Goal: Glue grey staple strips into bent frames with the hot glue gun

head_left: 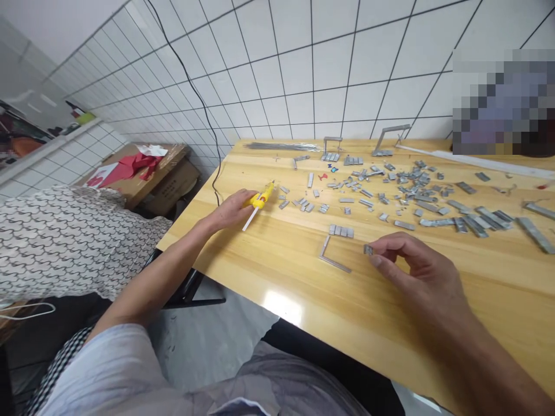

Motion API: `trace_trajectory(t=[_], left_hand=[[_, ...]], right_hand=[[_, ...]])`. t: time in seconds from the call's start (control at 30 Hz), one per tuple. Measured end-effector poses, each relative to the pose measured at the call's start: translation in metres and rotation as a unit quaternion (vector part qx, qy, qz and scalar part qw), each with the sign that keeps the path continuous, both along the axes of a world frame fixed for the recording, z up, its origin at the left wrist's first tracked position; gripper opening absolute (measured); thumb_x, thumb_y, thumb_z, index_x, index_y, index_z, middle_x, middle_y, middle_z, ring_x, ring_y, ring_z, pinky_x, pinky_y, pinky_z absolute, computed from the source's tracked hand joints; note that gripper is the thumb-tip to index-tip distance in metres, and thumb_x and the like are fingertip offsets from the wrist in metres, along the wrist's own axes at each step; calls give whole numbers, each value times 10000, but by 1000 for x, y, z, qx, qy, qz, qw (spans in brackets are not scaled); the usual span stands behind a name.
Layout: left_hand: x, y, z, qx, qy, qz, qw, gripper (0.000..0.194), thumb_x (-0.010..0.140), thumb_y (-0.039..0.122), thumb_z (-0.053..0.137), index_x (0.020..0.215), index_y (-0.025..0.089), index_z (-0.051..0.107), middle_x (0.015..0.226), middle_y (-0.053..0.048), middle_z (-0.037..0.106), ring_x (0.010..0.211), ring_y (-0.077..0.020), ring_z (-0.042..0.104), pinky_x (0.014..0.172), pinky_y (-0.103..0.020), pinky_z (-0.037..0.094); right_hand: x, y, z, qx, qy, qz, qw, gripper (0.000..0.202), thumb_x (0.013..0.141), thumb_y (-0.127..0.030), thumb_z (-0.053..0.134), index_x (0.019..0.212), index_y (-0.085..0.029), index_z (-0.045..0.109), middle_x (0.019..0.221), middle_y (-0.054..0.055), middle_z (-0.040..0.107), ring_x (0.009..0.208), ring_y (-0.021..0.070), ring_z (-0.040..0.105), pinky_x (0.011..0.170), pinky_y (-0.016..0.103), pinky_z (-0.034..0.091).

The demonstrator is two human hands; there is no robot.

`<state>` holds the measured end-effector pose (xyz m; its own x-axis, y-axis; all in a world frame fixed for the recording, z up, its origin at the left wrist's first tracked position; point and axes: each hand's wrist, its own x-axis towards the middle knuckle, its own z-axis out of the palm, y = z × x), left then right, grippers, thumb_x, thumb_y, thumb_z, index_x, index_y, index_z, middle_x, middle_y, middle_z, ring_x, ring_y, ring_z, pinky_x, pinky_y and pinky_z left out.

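Glue gun [259, 201]: yellow, with white glue stick [250, 219], near the left edge of the table [277, 254], itself honey-coloured, wood-grained. Metal pieces [418, 190] toward the far edge: grey. Cord [203, 103]: black. Wall [333, 63]: white tiles, dark grid lines. Cloth [69, 242]: off-white, dark wavy pattern.

The glue gun [259, 201] is plastic, the table [269, 266] wood (glossy).

No text can be read, the print [163, 188] on the cardboard box [180, 184] being too small.

Head cam, 1st-person POV, wide, facing fwd & down, near table [277, 263], tiled wall [290, 86] at back
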<state>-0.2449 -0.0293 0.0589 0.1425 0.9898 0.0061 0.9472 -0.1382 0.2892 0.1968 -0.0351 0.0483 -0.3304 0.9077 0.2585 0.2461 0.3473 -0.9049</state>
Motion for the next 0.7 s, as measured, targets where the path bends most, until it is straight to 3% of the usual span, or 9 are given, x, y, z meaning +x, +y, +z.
trace_trajectory(t=[0.3, 0.7], left_hand=[[1, -8, -13, -15, 32, 23, 999, 482, 968, 295, 478, 1407, 124, 574, 1185, -142, 637, 1102, -267, 604, 1042, -405, 483], [5, -18, -8, -21, 78, 20, 997, 492, 978, 298, 457, 1427, 136, 578, 1163, -151, 619, 1056, -295, 629, 1003, -428, 504]], right_hand=[[0, 1, -2, 15, -2, 10, 1000, 125, 903, -425, 759, 894, -301, 742, 781, 4, 672, 679, 177, 596, 673, 343, 512], [-1, 0, 0, 13, -9, 8, 1000, 181, 894, -479, 762, 884, -299, 744, 778, 11, 672, 678, 183, 596, 678, 350, 526]])
